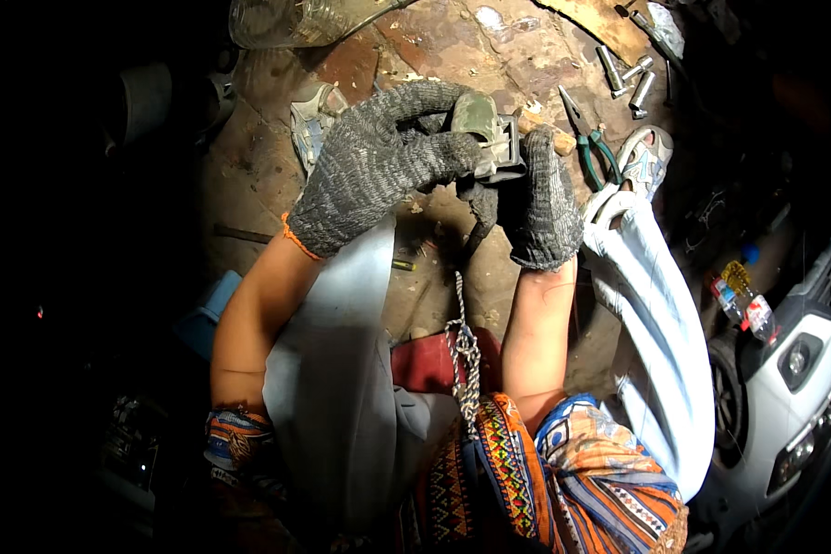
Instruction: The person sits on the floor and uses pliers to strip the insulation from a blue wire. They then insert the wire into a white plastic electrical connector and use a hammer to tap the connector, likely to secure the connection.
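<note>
My left hand (379, 152), in a grey knitted glove with an orange cuff edge, grips a dirty grey-green part (475, 120) between thumb and fingers. The part has a rounded body and a rectangular, frame-like end pointing right. My right hand (549, 203), gloved alike, is closed close against that end. Its inner side is in dark shadow, so what its fingers hold is hidden. Below the part, between my hands, hangs a dirty dark strip (480, 208).
Green-handled pliers (591, 148) lie beside my right shoe (644, 162). Several metal sockets (609, 69) lie farther off, at upper right. A clear plastic container (286, 23) is at upper left. Bottles (757, 314) and a white car bumper (812, 351) are on the right.
</note>
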A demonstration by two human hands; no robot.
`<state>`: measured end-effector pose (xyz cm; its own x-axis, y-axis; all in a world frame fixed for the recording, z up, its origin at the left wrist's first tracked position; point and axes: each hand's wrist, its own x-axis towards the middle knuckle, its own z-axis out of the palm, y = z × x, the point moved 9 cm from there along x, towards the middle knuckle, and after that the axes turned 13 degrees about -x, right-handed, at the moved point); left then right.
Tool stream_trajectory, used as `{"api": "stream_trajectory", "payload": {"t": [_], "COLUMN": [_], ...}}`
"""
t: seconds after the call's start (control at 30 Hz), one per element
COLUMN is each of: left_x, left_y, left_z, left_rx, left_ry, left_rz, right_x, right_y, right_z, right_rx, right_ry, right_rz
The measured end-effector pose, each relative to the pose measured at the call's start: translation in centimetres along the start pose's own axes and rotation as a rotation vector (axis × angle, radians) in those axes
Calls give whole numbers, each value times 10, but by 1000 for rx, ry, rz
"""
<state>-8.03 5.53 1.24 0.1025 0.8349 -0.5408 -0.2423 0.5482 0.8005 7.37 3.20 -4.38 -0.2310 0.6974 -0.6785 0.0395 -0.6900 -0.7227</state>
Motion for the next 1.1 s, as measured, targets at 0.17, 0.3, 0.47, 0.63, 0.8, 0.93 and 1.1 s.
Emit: {"api": "stream_trajectory", "payload": {"t": [0.17, 0.3, 0.47, 0.63, 0.8, 0.93, 1.1], "left_x": [-1, 1, 2, 5, 4, 6, 0], "left_y": [17, -20, -35, -49, -45, -51, -62], "left_z": [-5, -18, -15, -19, -18, -17, -24], "left_rx": [328, -172, -546, -766, -664, -744, -788], "left_ry": [-157, -82, 88, -13, -27, 44, 90], "left_rz": [376, 56, -157, -185, -84, -228, -343], "right_x": [-3, -25, -29, -10, -17, -13, -18], "right_y": [-4, -44, -57, -33, -38, -30, -26], "right_z": [-1, 21, 20, 16, 18, 13, 17], "right_rx": [-608, -970, -1024, -507, -840, -806, -483], "right_ry": [5, 9, 75, -99, -42, -56, -243], "right_rz": [-257, -685, -674, -146, -493, -413, 232]}}
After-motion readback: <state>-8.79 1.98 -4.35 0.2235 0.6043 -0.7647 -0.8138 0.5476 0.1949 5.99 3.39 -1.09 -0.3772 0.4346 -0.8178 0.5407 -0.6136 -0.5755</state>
